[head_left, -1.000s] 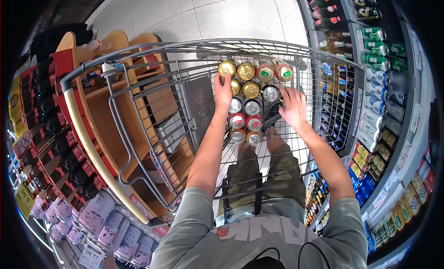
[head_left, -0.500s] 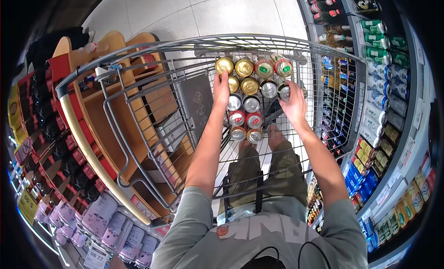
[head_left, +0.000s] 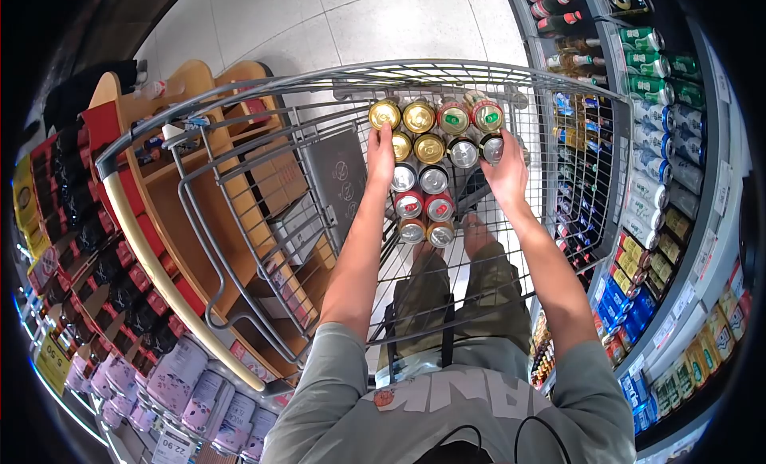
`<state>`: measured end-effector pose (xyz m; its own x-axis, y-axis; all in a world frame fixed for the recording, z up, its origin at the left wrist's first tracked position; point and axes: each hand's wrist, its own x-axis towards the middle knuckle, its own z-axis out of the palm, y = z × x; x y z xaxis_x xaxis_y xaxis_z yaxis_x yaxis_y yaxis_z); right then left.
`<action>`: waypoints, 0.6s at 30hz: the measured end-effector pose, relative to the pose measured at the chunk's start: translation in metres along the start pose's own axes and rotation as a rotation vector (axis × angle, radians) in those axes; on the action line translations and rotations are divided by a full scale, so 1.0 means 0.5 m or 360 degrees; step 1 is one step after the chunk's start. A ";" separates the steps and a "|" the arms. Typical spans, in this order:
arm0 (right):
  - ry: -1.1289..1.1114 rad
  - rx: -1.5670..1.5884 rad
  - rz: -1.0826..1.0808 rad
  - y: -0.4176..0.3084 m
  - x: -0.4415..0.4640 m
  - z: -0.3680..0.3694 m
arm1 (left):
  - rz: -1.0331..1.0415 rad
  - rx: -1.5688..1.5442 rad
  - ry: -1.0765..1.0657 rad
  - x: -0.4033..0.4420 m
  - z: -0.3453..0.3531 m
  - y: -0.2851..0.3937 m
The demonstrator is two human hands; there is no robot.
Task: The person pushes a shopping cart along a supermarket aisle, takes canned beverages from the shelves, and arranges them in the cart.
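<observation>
Drink cans stand upright in rows in a wire shopping cart [head_left: 351,67]. My left hand [head_left: 381,162] is closed on the gold can [head_left: 384,114] at the far left corner, thumb at its lid. At the right end of the second row, my right hand [head_left: 509,175] is wrapped around a silver-topped can [head_left: 492,150]. Another silver-topped can [head_left: 463,153] stands just left of it. Two green-tabbed cans, one with a red rim [head_left: 487,116], are in the far row. Nearer me are red-topped cans [head_left: 439,208] and copper-topped cans [head_left: 440,234].
Shelves of cans [head_left: 650,157] and bottles line the right side. Left of the cart are a wooden display rack [head_left: 187,217] and stacked packs [head_left: 177,375]. The cart's cream handle [head_left: 171,292] runs along its left side. Pale floor tiles [head_left: 383,25] lie beyond it.
The silver-topped can at my right hand has shifted slightly away from me, into line with its row. My right fingers have changed position around it. My left hand stays at the gold can.
</observation>
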<state>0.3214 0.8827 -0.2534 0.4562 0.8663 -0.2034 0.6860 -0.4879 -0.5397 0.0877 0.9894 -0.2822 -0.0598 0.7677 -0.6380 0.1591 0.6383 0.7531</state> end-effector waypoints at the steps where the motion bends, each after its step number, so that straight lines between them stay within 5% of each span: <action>1: 0.0001 -0.0002 0.0000 -0.001 0.000 0.000 | -0.0005 0.0006 -0.0008 0.003 -0.001 -0.003; 18: -0.0042 -0.0107 -0.0079 -0.001 0.012 -0.018 | -0.0059 0.0183 -0.0086 -0.017 -0.017 -0.005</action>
<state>0.3292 0.8872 -0.2470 0.4061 0.8917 -0.2000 0.7444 -0.4497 -0.4936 0.0796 0.9816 -0.2776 -0.0149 0.7375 -0.6752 0.2700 0.6532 0.7074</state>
